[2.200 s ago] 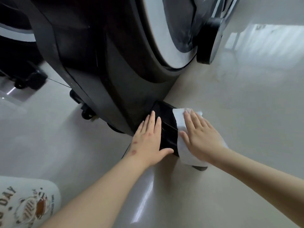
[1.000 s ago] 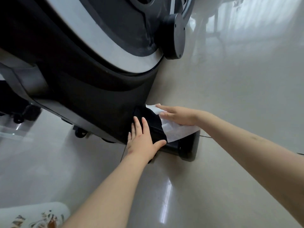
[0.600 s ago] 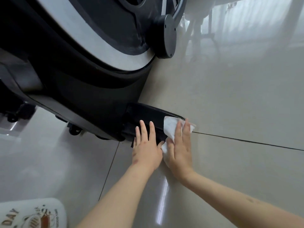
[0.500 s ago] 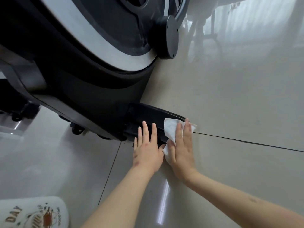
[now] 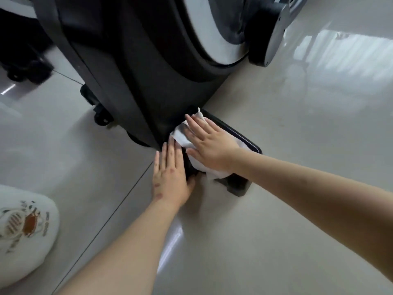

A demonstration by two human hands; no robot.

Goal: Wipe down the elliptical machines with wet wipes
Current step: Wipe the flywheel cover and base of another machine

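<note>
The elliptical machine (image 5: 136, 60) fills the top of the view, a dark housing with a white ring around its flywheel. Its black foot bar (image 5: 240, 137) lies on the floor below the housing. My right hand (image 5: 210, 143) lies flat with straight fingers on a white wet wipe (image 5: 180, 135), pressing it onto the top of the foot bar where it meets the housing. My left hand (image 5: 170, 177) rests flat beside it on the bar's near side, its thumb tucked under the bar's edge. Most of the wipe is hidden under my right hand.
A glossy beige tiled floor (image 5: 297, 124) surrounds the machine. A black round crank disc (image 5: 270, 33) sticks out at the top right. Small transport wheels (image 5: 102, 118) stand left of the bar. A white printed garment (image 5: 23, 231) shows at the bottom left. Another dark machine base (image 5: 23, 67) stands at the far left.
My right hand has slid the wipe from the bar's near edge up onto its top, toward the housing. The left hand stays on the bar. My head has shifted right.
</note>
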